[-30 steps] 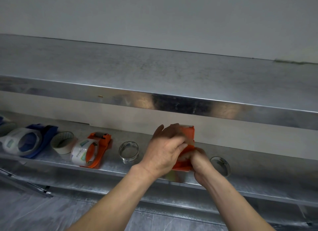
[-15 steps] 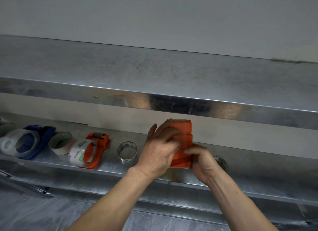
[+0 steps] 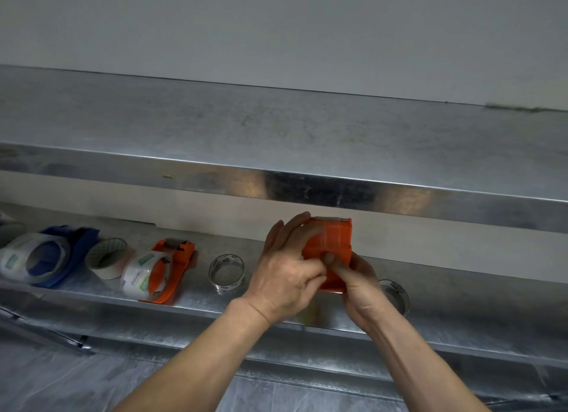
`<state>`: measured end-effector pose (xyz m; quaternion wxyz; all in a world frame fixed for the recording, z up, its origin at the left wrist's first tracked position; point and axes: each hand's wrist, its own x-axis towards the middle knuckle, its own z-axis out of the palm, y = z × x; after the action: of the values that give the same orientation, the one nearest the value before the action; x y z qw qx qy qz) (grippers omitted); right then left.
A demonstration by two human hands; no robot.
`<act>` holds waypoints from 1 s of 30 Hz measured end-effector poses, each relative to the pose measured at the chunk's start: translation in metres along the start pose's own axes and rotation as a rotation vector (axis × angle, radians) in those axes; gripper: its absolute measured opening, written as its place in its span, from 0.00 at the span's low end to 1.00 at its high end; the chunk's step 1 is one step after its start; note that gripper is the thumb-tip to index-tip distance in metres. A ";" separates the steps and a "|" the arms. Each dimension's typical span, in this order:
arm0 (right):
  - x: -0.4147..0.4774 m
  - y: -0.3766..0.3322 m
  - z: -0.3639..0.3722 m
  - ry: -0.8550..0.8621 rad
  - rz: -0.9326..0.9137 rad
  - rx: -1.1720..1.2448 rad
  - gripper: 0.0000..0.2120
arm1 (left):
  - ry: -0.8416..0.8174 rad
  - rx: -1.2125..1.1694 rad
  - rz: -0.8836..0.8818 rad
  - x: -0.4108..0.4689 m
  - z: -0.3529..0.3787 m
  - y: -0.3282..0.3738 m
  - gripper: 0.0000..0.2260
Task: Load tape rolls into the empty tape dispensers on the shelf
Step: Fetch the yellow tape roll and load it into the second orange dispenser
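An orange tape dispenser (image 3: 333, 242) is held upright above the lower metal shelf (image 3: 199, 298), blade edge at the top. My left hand (image 3: 285, 273) wraps its left side. My right hand (image 3: 356, 285) grips its lower right, thumb on the front. Whether a roll sits inside it is hidden by my hands. A clear tape roll (image 3: 226, 271) stands just left of my hands, and another clear roll (image 3: 395, 295) lies to the right, partly behind my right wrist.
Further left on the shelf lie an orange dispenser (image 3: 167, 273) holding a clear printed roll, a beige tape roll (image 3: 107, 258) and a blue dispenser (image 3: 52, 258) with a roll. A wide upper metal shelf (image 3: 307, 153) overhangs. Grey floor shows below.
Both hands have raised the orange dispenser off the shelf and turned it more upright. My right thumb has shifted onto its front.
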<state>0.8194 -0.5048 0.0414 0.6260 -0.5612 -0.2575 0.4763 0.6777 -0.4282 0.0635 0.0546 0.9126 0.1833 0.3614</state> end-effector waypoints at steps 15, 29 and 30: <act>0.006 0.019 -0.010 0.072 -0.262 -0.412 0.23 | -0.115 -1.155 -0.904 0.003 0.000 -0.019 0.13; 0.007 0.016 -0.005 0.055 -0.331 -0.477 0.23 | -0.066 -1.116 -0.893 0.011 -0.007 -0.025 0.18; 0.007 0.016 -0.005 0.050 -0.327 -0.472 0.23 | -0.072 -1.104 -0.903 0.012 -0.008 -0.025 0.17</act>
<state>0.8219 -0.5024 0.0240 0.5527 -0.6539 -0.4330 0.2820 0.6728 -0.4005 0.0705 0.6591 0.5980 0.3315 0.3133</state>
